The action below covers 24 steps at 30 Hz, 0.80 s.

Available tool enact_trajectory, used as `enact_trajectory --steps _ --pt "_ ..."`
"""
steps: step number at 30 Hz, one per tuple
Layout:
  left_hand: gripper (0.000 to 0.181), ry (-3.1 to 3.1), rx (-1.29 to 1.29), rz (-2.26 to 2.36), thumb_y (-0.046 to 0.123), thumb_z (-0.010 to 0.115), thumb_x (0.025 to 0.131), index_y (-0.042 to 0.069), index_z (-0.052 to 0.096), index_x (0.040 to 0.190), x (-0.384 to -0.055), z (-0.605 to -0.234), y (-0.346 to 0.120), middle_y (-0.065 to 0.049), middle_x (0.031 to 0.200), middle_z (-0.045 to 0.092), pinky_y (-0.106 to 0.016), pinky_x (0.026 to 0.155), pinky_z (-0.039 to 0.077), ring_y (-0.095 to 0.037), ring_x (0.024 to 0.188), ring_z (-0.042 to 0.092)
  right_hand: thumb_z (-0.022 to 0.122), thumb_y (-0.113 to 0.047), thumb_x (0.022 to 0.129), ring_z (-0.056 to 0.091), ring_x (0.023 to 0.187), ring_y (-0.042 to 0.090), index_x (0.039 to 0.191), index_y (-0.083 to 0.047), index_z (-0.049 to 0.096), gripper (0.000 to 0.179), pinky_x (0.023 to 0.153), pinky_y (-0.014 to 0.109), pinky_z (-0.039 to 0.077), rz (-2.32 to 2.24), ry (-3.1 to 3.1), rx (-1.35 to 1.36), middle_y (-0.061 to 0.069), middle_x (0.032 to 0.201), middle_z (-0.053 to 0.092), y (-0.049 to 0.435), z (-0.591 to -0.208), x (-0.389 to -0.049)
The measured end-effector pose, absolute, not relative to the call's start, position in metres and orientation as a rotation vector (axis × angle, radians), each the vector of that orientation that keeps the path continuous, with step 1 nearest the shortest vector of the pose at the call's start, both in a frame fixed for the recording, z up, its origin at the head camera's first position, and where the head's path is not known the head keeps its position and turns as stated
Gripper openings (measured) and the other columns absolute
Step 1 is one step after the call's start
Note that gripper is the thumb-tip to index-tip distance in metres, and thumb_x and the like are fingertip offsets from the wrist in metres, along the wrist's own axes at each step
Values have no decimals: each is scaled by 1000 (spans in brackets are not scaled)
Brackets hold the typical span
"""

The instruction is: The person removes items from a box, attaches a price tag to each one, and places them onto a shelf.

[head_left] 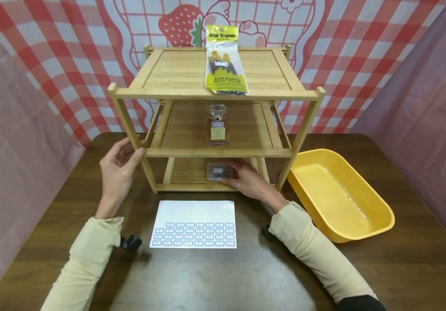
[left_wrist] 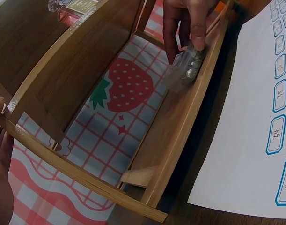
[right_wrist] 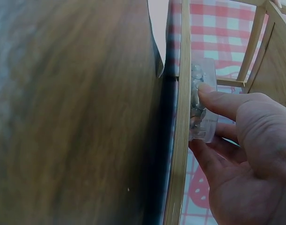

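Note:
A three-tier wooden shelf (head_left: 223, 153) stands on the table. My left hand (head_left: 118, 169) grips its left front post at the height of the middle tier, thumb in front and fingers behind. On the bottom tier, my right hand (head_left: 248, 179) holds a small clear plastic box (head_left: 219, 172) by its right side. Small silvery metal pieces fill part of the box (right_wrist: 198, 101); their exact kind is unclear. In the right wrist view, the thumb presses its front while other fingers reach round behind and below. A square perfume bottle (head_left: 217, 129) stands on the middle tier.
A packet of artist brushes (head_left: 226, 65) lies on the top tier, its lower end at the front rail. To the right sits a yellow plastic basin (head_left: 324, 233). A sheet of numbered labels (head_left: 195, 211) lies before the shelf. Checked cloth (head_left: 347, 65) hangs behind.

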<state>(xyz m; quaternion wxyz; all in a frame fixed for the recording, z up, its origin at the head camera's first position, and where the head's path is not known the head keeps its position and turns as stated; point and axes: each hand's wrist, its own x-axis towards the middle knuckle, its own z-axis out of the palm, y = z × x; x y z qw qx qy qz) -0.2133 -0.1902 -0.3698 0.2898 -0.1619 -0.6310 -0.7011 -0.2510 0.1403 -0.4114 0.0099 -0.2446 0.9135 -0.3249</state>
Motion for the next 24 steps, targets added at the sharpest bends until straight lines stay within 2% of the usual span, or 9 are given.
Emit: enact_trajectory --steps 5,14,24 --pt "28 -1692 -424 -1869 -12 68 94 -6 69 121 -213 -370 -190 -8 110 75 -25 92 56 -18 98 70 73 -24 99 45 138 42 151 -2 50 61 111 55 42 -995 2844 -746 23 154 45 138 -411 -251" --pt "29 -1701 -422 -1857 -12 67 94 -14 65 122 -214 -371 -191 -7 110 75 -25 92 55 -18 99 70 72 -26 99 44 139 41 152 -3 49 61 112 54 40 -974 2839 -738 23 155 44 136 -411 -251" --pt "29 -1692 -415 -1859 -14 67 93 -15 64 122 -213 -371 -190 -9 110 75 -25 92 56 -19 99 70 72 -25 100 45 139 41 152 -2 48 62 113 54 40 -960 2839 -745 23 155 43 135 -412 -251"
